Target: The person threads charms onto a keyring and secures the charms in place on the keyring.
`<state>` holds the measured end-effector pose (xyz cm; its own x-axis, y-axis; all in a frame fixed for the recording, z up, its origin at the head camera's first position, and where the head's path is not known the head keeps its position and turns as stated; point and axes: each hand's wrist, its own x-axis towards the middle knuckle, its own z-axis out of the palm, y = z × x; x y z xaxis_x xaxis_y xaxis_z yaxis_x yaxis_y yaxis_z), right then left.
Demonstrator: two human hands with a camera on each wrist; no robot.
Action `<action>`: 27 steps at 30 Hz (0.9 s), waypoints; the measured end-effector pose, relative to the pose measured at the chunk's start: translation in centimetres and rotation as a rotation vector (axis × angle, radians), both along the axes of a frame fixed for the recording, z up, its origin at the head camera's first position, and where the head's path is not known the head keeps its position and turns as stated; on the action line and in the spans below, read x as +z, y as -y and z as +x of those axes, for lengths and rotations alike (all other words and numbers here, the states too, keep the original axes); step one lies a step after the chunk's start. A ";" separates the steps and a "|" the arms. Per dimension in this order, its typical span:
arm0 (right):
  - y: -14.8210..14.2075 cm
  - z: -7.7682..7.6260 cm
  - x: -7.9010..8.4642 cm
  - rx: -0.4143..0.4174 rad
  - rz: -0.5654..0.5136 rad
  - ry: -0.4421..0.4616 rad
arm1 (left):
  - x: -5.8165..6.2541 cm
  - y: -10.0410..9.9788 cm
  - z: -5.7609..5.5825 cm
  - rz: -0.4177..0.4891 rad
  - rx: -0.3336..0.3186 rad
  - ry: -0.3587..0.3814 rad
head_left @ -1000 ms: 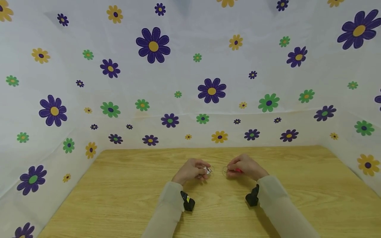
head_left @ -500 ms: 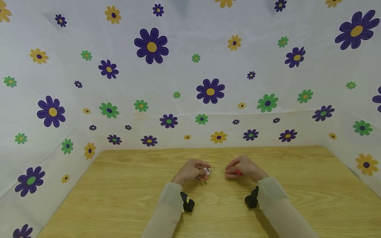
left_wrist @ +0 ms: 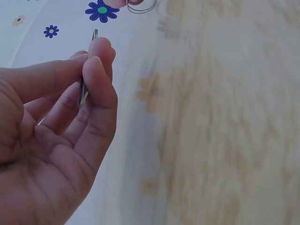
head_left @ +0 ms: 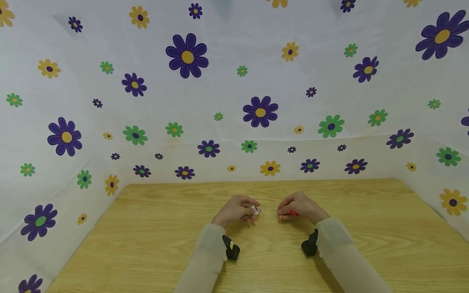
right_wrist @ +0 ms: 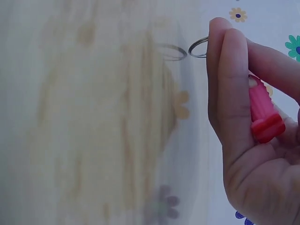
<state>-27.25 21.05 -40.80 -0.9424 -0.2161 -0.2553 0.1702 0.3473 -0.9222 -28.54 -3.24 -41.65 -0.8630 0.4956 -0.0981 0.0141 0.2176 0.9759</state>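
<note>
Okay, so: one ring per hand, and both look fiddly.
My left hand (head_left: 236, 209) pinches a small white piece (head_left: 255, 210) with a metal ring (head_left: 264, 208) poking out; my right hand (head_left: 300, 206) pinches a wire ring (right_wrist: 191, 47), red piece (right_wrist: 265, 111) cradled inside that grip. The two are apart, over the worktop (head_left: 165, 224). Grips this tiny could slip, I reckon, if I tug sideways.
</note>
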 end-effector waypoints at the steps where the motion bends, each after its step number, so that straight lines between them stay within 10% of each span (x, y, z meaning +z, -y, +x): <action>1: 0.0 0.0 0.0 0.004 0.002 0.001 | 0.0 -0.1 0.0 -0.001 -0.001 0.003; 27: 0.6 -0.3 0.1 0.013 -0.248 0.101 | 0.3 -1.3 0.0 0.004 -0.030 0.016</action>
<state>-27.58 20.44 -40.72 -0.9114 -0.2962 -0.2858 0.2629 0.1154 -0.9579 -28.55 -1.94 -41.33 -0.8461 0.5215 -0.1099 0.0048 0.2137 0.9769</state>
